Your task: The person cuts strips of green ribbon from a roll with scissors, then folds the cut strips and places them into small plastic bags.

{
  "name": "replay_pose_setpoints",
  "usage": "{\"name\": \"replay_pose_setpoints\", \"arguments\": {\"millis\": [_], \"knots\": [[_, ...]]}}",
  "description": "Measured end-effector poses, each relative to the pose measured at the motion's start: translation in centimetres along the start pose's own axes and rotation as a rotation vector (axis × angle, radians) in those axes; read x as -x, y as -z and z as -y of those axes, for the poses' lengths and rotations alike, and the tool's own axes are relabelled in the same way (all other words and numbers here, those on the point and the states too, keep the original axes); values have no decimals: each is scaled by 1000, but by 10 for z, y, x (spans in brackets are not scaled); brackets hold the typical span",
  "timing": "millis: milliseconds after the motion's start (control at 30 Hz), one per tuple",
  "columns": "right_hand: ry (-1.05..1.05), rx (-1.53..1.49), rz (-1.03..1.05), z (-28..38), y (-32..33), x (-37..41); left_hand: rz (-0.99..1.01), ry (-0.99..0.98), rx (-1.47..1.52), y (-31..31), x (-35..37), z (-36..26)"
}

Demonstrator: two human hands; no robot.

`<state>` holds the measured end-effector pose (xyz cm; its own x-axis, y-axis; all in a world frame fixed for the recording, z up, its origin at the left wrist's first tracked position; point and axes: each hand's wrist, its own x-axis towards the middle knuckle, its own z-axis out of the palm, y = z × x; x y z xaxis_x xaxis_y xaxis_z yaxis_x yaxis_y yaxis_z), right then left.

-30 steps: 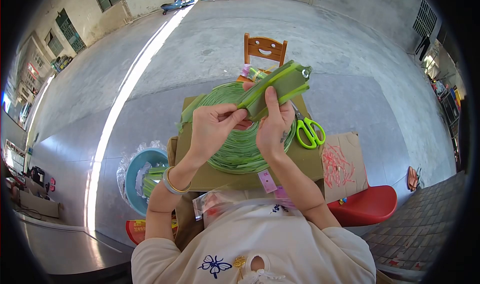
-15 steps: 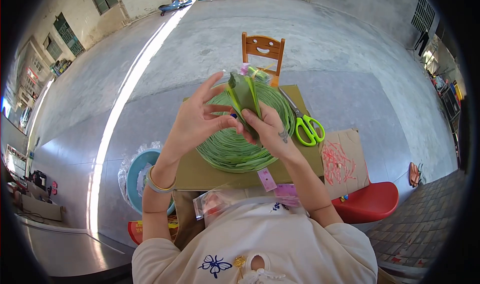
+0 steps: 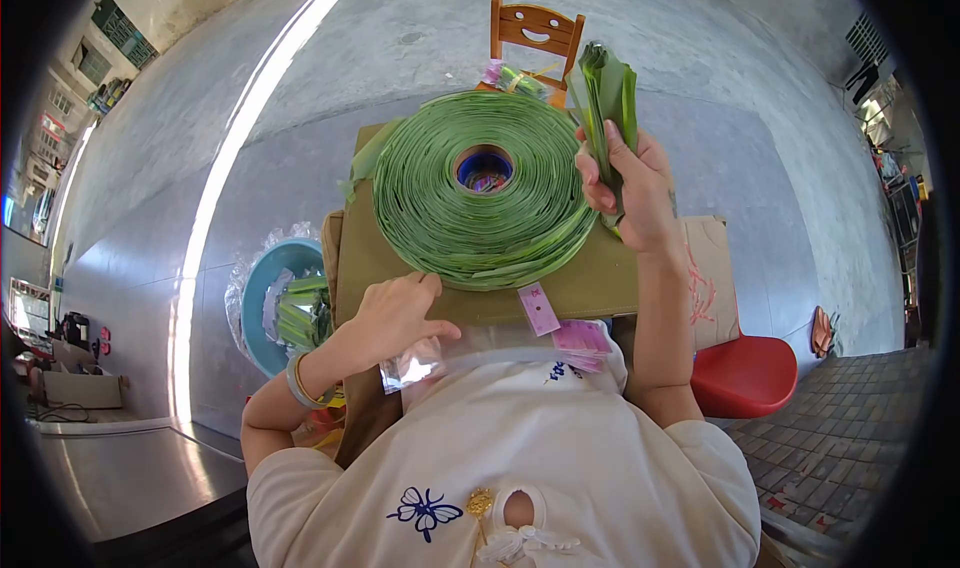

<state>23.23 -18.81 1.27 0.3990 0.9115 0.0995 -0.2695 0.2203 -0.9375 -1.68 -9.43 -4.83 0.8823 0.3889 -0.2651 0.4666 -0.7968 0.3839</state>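
My right hand (image 3: 635,183) is closed around a folded bundle of green leaf-like strip (image 3: 608,93), held upright beside the far right of the table. Left of it, a large coil of flat green strip (image 3: 430,223) lies on the olive table (image 3: 365,258), with a blue-lined core (image 3: 484,170) in its middle. My left hand (image 3: 397,316) is at the table's near edge, thumb apart from the bent fingers. A clear plastic bag (image 3: 412,365) lies just under that hand. Pink printed cards (image 3: 580,343) rest on my lap, and one pink card (image 3: 538,310) hangs over the table edge. The scissors are mostly hidden behind my right hand.
A blue tub (image 3: 262,323) with bagged green bundles (image 3: 300,313) stands on the floor at left. Behind the table is a wooden chair (image 3: 537,30) holding another wrapped bundle (image 3: 520,80). At right are cardboard (image 3: 715,268) with pink ties and a red stool (image 3: 750,376).
My right hand has carried the green bundle right, away from the coil. My left hand has left the bundle and come down to the table's near edge. The view has tilted down slightly.
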Motion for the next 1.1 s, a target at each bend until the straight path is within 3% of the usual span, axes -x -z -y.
{"name": "replay_pose_setpoints", "arguments": {"millis": [67, 167, 300, 400, 500, 600, 700, 800, 933, 967, 1033, 1100], "knots": [[3, 28, 17, 1, -5, 0, -209, -88, -54, -34, 4, 15], [5, 86, 34, -1, -14, 4, -139, -66, 32, -50, 7, 10], [2, 39, 59, -3, -9, 3, -219, -53, 89, -52, 4, 13], [-3, -1, 46, -2, -8, 4, -400, -154, 110, -47, 8, 4], [-5, 4, 36, 1, -8, 6, -149, -165, 160, -29, 25, -15], [-9, 6, 46, 0, -10, 6, 77, -168, 74, -60, 27, -3], [-18, 14, 40, -1, -11, 6, 12, -257, -42, -60, 35, -2], [-30, 23, 37, 0, -12, 7, 81, -212, 12, -43, 35, -11], [-69, -104, 123, 2, -7, 8, -96, -214, 325, -10, 31, -8], [-78, -163, 240, 3, -2, 8, -177, -223, 424, 6, 29, -5], [-96, -279, 481, 3, 7, 5, -399, 12, 856, 46, 27, -8], [-204, -132, 586, -5, 8, 5, -650, -93, 1138, 79, 13, -2]]}}
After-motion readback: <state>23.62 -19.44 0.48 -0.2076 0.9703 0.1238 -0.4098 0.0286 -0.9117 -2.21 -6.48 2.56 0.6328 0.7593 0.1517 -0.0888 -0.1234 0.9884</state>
